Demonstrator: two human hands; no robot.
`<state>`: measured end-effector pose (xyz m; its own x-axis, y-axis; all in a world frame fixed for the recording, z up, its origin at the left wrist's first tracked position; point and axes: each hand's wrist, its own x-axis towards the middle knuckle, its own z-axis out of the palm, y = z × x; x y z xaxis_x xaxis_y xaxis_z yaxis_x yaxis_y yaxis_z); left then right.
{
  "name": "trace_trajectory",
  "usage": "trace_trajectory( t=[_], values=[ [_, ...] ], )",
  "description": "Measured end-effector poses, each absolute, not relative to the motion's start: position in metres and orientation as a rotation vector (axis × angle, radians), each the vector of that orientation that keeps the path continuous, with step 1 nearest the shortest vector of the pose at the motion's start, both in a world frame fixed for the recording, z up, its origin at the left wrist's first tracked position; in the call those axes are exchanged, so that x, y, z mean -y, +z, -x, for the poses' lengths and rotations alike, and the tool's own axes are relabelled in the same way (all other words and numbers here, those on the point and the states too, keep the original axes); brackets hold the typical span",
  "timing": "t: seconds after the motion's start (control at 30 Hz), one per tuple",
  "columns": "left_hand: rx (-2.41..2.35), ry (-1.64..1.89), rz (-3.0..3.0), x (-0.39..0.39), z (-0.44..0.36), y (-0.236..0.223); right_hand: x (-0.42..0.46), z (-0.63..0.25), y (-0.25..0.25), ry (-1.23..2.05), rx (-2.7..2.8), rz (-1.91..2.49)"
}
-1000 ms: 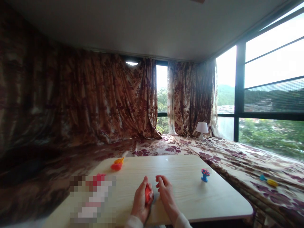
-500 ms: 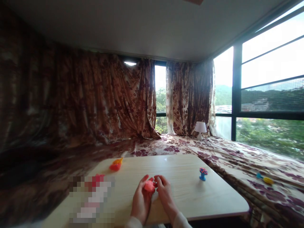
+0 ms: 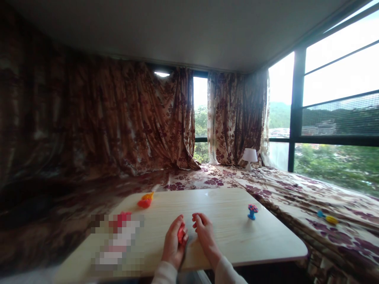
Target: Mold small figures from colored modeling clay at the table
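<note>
My left hand [image 3: 171, 242] is closed around a soft-looking red-pink lump [image 3: 181, 233], possibly modelling clay, above the near middle of the table. Part of the lump shows between thumb and fingers; the palm side is mostly hidden. Just to the right, my right hand [image 3: 206, 234] is apart from it, its fingers loosely bent and turned toward the lump. I see nothing between those fingers. Both hands are over the pale wooden table [image 3: 227, 246].
A blue mushroom-like piece with a dotted cap [image 3: 252, 212] stands at the table's right. Red and orange pieces [image 3: 145, 200] lie at the back left, near a pixelated patch. A yellow and blue item [image 3: 330, 219] rests on the floral cover [image 3: 340, 238]. A white lamp [image 3: 250, 156] stands farther back.
My left fingers have closed over the lump, which lay more exposed in the hand before. My right hand has come away from it slightly to the right. The view has shifted a little.
</note>
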<state>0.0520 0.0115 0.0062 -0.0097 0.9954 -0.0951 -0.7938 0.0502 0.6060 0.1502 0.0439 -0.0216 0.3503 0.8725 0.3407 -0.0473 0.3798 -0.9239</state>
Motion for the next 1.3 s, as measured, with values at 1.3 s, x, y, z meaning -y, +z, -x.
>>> trace_trajectory(
  t=[1.3],
  values=[
    [-0.827, 1.607, -0.902, -0.036, -0.046, -0.017, -0.025, -0.148, -0.011, 0.608, 1.363, 0.848]
  ],
)
